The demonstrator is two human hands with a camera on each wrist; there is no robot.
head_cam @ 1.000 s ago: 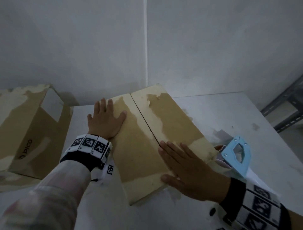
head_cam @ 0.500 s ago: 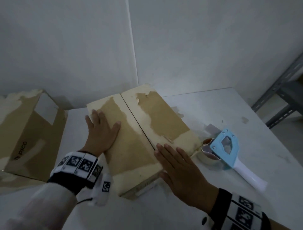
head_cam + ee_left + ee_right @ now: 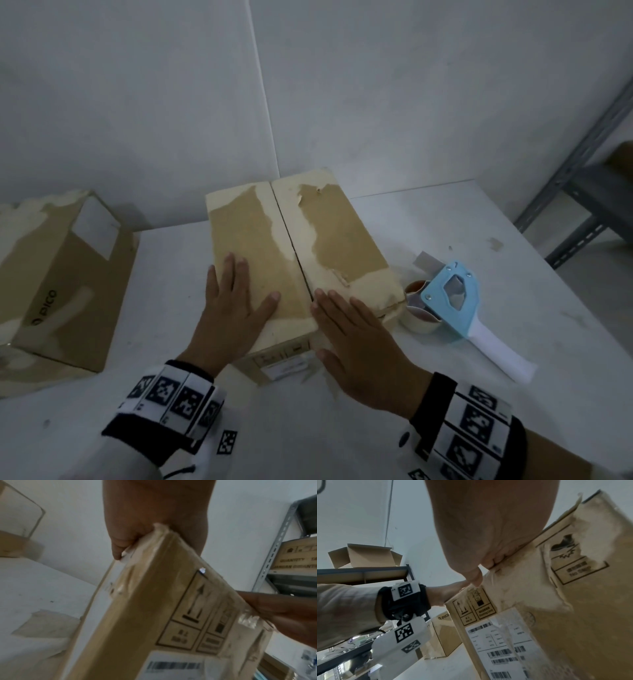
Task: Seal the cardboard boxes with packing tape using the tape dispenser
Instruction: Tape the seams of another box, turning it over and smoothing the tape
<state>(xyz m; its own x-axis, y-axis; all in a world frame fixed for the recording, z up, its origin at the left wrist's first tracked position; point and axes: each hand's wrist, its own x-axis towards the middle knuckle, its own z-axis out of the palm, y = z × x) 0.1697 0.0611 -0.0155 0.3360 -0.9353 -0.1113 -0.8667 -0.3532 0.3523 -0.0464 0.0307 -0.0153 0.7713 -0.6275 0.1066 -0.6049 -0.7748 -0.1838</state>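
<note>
Flaps pressed shut, seam untaped.
Left hand (image 3: 233,318) and right hand (image 3: 363,349) flat, released, on box (image 3: 298,240); tape dispenser (image 3: 452,301) just right of right hand, seam running away.

White table (image 3: 428,428), stained and scuffed.
Bearing a cardboard box (image 3: 294,253) at centre, a second box (image 3: 65,284) well apart at left, a blue tape dispenser (image 3: 455,308) just beside the central box.

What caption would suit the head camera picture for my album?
Both hands, left hand and right hand, press flat on the cardboard box, tape dispenser lying beside it.
</note>
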